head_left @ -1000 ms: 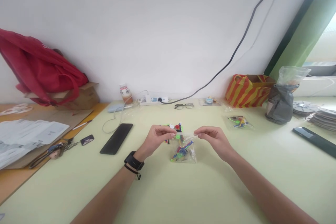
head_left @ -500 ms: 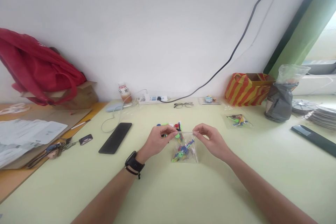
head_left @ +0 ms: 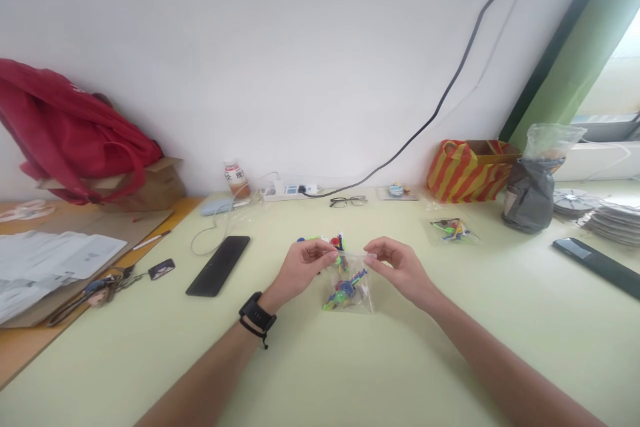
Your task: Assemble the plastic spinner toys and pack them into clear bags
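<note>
A clear plastic bag with small colourful plastic pieces inside hangs by its top edge between my two hands. My left hand pinches the left end of that edge between thumb and fingers; a black watch is on this wrist. At the right end, my right hand grips the edge in a similar pinch. Behind the bag, partly hidden by it and by my left hand, lie loose colourful plastic pieces. A second clear bag of coloured pieces rests on the table beyond my right hand.
A black phone lies left of my left hand, with keys further left. Glasses, a power strip and a bottle line the wall. A striped bag, a grey bag and a dark phone are right.
My right hand has shifted slightly left, closer to my left hand. The pieces inside the bag have moved a little to the left and the bag's top edge is less stretched.
</note>
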### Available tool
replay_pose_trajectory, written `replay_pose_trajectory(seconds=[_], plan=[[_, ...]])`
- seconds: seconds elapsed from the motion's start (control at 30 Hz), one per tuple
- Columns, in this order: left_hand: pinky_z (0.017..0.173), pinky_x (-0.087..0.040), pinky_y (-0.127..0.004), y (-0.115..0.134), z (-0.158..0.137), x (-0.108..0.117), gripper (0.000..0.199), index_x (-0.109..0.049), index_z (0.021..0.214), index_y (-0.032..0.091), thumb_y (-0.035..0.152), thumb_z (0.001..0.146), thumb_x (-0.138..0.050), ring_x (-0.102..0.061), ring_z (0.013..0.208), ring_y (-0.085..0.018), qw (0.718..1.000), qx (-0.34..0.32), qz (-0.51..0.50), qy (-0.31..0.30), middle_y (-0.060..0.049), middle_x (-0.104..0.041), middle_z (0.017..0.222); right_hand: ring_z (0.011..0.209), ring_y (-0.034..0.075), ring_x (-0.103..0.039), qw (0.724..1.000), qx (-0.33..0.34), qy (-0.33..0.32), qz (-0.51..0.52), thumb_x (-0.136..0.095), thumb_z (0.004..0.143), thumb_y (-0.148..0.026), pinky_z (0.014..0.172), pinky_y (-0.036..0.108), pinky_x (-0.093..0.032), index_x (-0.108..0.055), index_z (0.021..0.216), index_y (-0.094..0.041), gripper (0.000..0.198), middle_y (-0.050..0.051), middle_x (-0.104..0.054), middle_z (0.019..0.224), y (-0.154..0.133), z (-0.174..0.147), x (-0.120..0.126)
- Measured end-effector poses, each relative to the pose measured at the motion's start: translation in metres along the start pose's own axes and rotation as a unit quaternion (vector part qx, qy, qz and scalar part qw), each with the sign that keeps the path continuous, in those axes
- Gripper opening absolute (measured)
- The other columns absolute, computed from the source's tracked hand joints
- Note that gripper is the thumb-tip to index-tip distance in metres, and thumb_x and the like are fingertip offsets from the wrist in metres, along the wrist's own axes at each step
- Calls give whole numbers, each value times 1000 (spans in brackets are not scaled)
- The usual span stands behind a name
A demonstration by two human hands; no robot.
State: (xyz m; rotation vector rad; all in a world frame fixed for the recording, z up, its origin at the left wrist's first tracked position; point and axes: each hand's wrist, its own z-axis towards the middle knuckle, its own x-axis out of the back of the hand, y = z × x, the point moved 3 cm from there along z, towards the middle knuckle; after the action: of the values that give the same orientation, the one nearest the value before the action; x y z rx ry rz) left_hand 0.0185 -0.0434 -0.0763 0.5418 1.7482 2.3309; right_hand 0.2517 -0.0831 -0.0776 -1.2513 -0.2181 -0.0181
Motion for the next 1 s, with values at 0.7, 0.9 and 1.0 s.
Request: replay_pose_trajectory(seconds=[0.7, 0.9, 1.0], plan=[[64, -54, -26, 2, -2, 6, 25, -86, 97, 17, 37, 82, -84, -69, 75, -18, 1000, 21, -18, 13, -10, -81, 86, 97, 26, -71, 999, 28, 2, -27, -67, 95, -45, 89, 40, -54, -83, 103, -28, 25, 6, -80, 101, 5, 2, 7], [72, -56, -28, 0, -1, 3, 25, -84, 96, 16, 35, 79, -88, -71, 79, -19, 1000, 4, -22, 17, -9, -81, 89, 92, 25, -70, 998, 35, -6, -56, -66, 96, -44, 85, 39, -54, -80, 95, -25, 23, 6, -79, 96, 0, 1, 7], [76, -57, -29, -1, -1, 1, 31, -83, 104, 16, 35, 80, -87, -71, 82, -20, 1000, -6, -17, 10, -10, -80, 93, 87, 24, -70, 997, 31, -1, -70, -70, 93, -45, 83, 39, -54, -78, 91, -24, 23, 6, -78, 90, -2, 1, 6]])
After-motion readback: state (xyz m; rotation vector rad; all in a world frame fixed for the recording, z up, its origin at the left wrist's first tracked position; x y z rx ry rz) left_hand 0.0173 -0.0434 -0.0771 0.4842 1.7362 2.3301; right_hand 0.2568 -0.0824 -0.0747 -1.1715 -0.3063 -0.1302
